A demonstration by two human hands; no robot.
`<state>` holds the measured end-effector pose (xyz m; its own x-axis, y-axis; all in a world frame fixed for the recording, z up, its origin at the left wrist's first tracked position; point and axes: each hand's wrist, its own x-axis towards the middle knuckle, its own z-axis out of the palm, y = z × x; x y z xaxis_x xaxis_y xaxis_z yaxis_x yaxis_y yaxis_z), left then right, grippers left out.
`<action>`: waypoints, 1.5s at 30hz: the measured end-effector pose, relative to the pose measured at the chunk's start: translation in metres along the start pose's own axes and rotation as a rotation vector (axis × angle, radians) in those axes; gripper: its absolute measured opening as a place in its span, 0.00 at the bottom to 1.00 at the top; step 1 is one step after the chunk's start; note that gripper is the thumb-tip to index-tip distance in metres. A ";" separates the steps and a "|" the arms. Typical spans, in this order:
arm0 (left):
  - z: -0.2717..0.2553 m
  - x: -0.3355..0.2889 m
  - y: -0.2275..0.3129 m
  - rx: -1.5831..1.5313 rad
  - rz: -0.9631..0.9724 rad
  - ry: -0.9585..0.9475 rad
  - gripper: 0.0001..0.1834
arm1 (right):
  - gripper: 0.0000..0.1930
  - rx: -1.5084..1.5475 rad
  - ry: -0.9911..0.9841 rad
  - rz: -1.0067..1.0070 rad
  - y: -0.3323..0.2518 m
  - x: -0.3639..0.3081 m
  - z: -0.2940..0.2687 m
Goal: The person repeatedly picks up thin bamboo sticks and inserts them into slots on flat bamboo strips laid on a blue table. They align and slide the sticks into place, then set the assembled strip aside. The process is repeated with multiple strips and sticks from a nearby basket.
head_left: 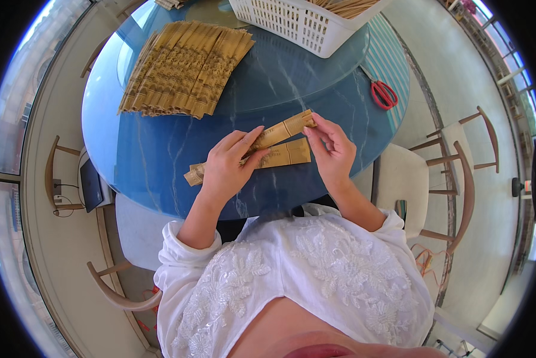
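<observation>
My left hand (227, 166) grips a narrow golden-brown paper sleeve (274, 135) with dark print, thumb on the near side and fingers on the far side. At the sleeve's raised right end, my right hand (332, 149) pinches the tip between thumb and fingers. A second golden-brown sleeve (290, 154) lies on the blue table just below the held one, its middle partly covered by my left hand. Beyond my left hand, a thick layered pile of similar sleeves (187, 68) is fanned out on the table.
The round blue marbled table (160, 161) has a raised round glass top in its middle. At the far side stands a white perforated basket (304, 30) with thin wooden sticks (348, 7). Red-handled scissors (384, 95) lie at the right. Chairs (399, 179) stand around.
</observation>
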<state>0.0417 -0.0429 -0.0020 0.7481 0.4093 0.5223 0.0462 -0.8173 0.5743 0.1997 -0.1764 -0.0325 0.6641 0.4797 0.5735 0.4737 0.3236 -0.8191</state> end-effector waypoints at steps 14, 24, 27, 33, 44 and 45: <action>-0.004 -0.004 -0.001 0.034 -0.009 -0.025 0.21 | 0.13 0.120 -0.019 0.151 -0.001 -0.011 0.003; -0.002 -0.005 -0.007 0.006 0.031 -0.020 0.19 | 0.11 0.115 -0.023 0.219 0.007 -0.016 0.001; -0.001 -0.004 -0.008 0.022 0.063 -0.005 0.19 | 0.11 0.123 -0.003 0.197 0.008 -0.015 0.002; -0.004 -0.010 -0.008 0.054 0.092 -0.042 0.21 | 0.06 0.171 -0.001 0.275 0.007 -0.019 -0.001; -0.037 -0.024 -0.008 0.165 0.040 -0.034 0.29 | 0.06 0.297 0.045 0.364 0.007 -0.008 -0.028; -0.045 -0.031 -0.013 0.145 -0.036 -0.041 0.27 | 0.06 0.309 0.066 0.369 0.005 -0.005 -0.033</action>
<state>-0.0120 -0.0270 0.0026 0.7704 0.4253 0.4750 0.1668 -0.8535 0.4938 0.2178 -0.2036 -0.0392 0.7953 0.5586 0.2356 0.0122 0.3738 -0.9274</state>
